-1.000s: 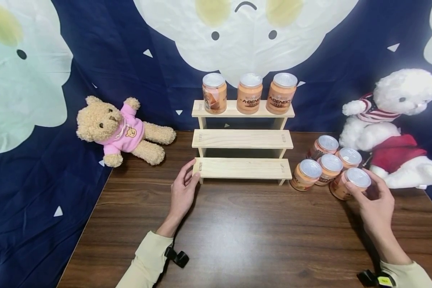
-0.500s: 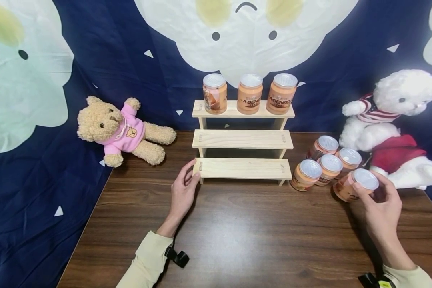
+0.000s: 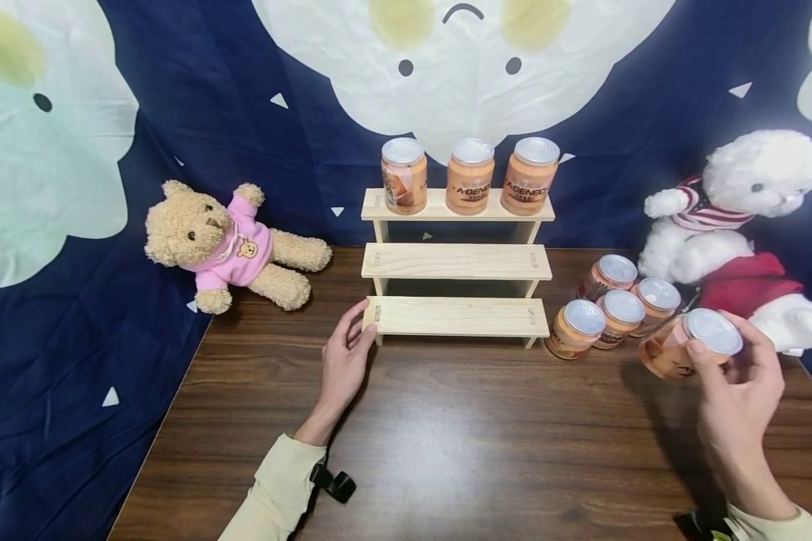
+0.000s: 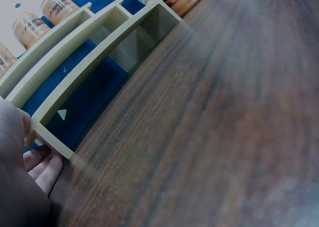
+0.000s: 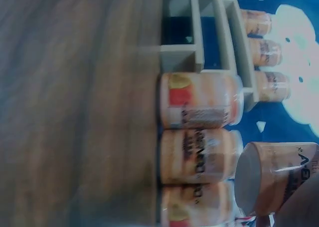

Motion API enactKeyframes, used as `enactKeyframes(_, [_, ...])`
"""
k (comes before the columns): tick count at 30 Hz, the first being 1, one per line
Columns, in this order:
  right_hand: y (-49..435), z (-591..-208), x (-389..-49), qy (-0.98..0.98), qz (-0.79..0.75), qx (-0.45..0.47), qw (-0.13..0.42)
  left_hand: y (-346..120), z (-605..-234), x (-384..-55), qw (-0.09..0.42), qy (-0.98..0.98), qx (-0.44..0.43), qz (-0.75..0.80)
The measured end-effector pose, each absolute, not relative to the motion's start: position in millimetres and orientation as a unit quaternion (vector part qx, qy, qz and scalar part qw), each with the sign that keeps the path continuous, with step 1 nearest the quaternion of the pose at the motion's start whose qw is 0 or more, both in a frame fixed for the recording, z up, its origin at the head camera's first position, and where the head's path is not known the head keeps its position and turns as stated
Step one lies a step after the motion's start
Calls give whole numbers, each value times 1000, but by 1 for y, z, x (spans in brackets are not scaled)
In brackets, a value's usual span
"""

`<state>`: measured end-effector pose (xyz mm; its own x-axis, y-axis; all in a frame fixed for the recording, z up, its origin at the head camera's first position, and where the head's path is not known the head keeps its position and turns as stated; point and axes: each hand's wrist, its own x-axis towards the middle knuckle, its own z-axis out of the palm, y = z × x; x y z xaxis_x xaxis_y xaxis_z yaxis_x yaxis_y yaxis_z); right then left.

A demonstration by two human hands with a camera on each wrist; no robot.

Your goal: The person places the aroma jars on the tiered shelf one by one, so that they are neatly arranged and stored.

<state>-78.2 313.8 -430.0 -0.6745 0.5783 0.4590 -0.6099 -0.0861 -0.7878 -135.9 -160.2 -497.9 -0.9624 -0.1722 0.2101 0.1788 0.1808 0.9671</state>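
My right hand [image 3: 740, 406] grips an orange jar [image 3: 673, 349] with a silver lid, thumb on the near side and fingers round the far side. The jar is tilted and lifted off the table; its base shows in the right wrist view, where the held jar [image 5: 279, 174] hangs beside the standing ones. My left hand [image 3: 346, 353] holds the left end of the lowest step of a three-step wooden rack [image 3: 456, 315]. In the left wrist view, its fingers [image 4: 47, 174] lie round the rack's side panel. Three similar jars [image 3: 470, 180] stand along the top step.
Several more orange jars [image 3: 620, 319] stand grouped on the brown table [image 3: 419, 451] right of the rack. Behind them sits a white plush bear [image 3: 737, 240]. A tan teddy bear [image 3: 233, 244] in pink lies at left. A dark blue cloth [image 3: 243, 113] hangs behind.
My right hand has lifted the jar away from the group, moving it rightward and tilting it. The left hand and the rack have stayed in place.
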Motion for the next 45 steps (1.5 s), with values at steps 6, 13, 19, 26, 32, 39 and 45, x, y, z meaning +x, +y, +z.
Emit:
enactKeyframes(6, [303,-416,-80,-529,745,70,402,-168,-520,-145,161,-751,-27,-640])
enactKeyframes(13, [283,-402,-82,-549,741,87,375,-178,-548,-158,134,-743,-11,-656])
enactKeyframes(19, [263,-395,-89,-561,741,109,353,-177,-546,-157,147,-736,-25,-660])
enactKeyframes(26, [241,-391,-97,-583,734,118,327,-174,-545,-159,143,-749,-14,-647])
enactKeyframes(32, [222,-386,-104,-592,733,150,301,-179,-559,-165,130,-740,-12,-660])
enactKeyframes(39, [203,-384,-111,-619,723,155,265,-174,-545,-159,128,-742,-4,-658])
enactKeyframes(45, [182,-385,-116,-641,715,156,229,-173,-540,-156,146,-736,-17,-661])
